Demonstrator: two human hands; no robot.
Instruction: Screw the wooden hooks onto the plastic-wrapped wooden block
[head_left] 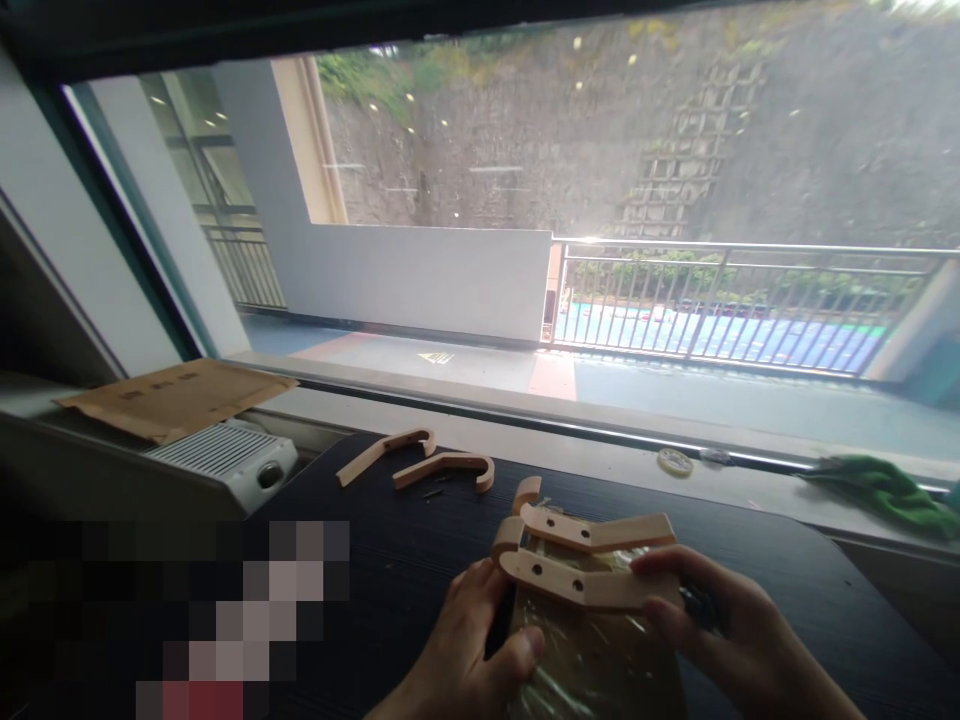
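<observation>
Two pale wooden hooks, a near one (559, 580) and a far one (600, 532), lie side by side on a brown package in clear plastic (600, 660). Each shows two dark screw holes. Another curved wooden end (527, 491) shows behind them. My right hand (739, 620) pinches the straight end of the near hook between thumb and fingers. Something dark and shiny (701, 608) sits by that palm, partly hidden. My left hand (472, 630) is closed at the package's left edge, thumb on the plastic, fingertips by the near hook's curved end.
Two more wooden hooks (450, 462) (386, 450) lie at the back of the dark table (375, 580), with small dark screws (433, 493) beside them. A tape roll (675, 461) and green cloth (892, 495) rest on the sill. A brown envelope (180, 395) lies left, above a grey vented unit (232, 460).
</observation>
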